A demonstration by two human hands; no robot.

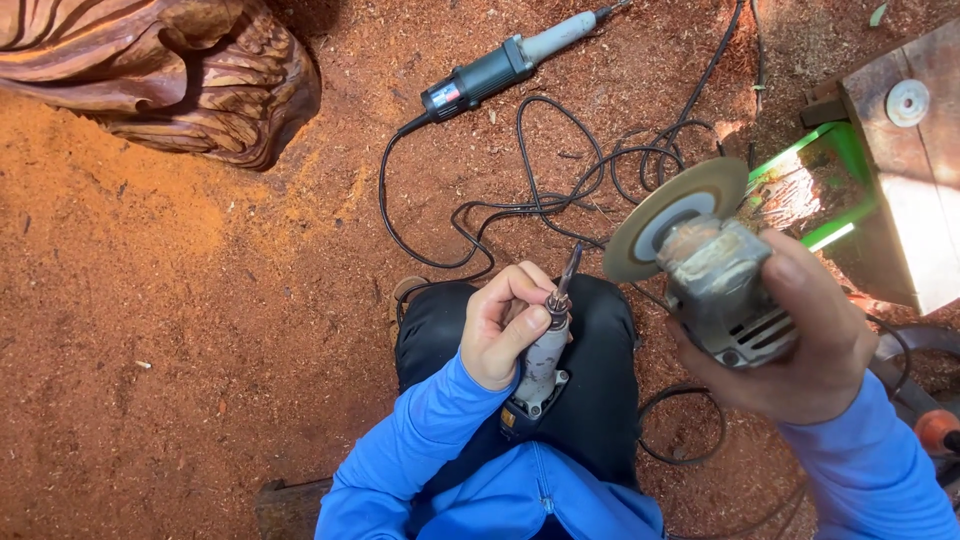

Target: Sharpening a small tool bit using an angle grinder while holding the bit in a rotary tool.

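Observation:
My left hand (pixel 503 328) grips a small grey rotary tool (pixel 541 362) near its collet, its thin bit pointing up, the tool body resting against my dark trouser leg (pixel 600 370). My right hand (pixel 800 345) holds up a dusty grey angle grinder (pixel 722 290) by its body, with its round disc (pixel 672 215) facing up and to the left. Both sleeves are bright blue. The two tools sit close together but do not touch.
A long grey and green die grinder (pixel 510 62) lies on the red sawdust ground, its black cable (pixel 540 200) looping toward me. A carved brown wood piece (pixel 170 75) stands at the top left. A rusty box with green bars (pixel 890 170) is at the right.

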